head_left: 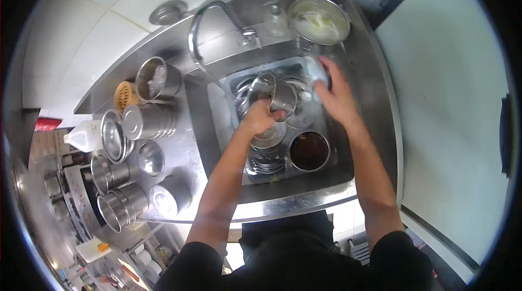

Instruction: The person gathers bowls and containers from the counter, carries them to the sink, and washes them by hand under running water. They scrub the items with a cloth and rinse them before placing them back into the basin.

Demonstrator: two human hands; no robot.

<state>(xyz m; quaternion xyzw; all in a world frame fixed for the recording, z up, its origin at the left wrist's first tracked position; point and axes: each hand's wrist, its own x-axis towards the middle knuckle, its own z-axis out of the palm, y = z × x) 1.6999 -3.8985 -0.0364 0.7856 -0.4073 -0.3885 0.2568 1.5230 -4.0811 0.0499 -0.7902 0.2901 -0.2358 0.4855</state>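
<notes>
My left hand (262,117) grips the rim of a round stainless steel pot (284,99), tilted on its side over the sink (204,111). To its right, my right hand (338,98) is closed around a pale, soft sponge-like pad (317,73), blurred by motion. Below the hands, a plastic basin (295,63) in the sink contains wet metal dishes, partly hidden by the pot and my left arm. A stack of metal plates (267,165) lies at the front of the sink. Beside it stands a pot with dark brown liquid (309,151).
A curved faucet (194,35) arches over the sink's left back corner. On the back ledge stand a soap pump bottle (275,19) and a pot with pale residue (319,19). Several metal pots (149,121), lids and a white jug (84,136) crowd the left counter.
</notes>
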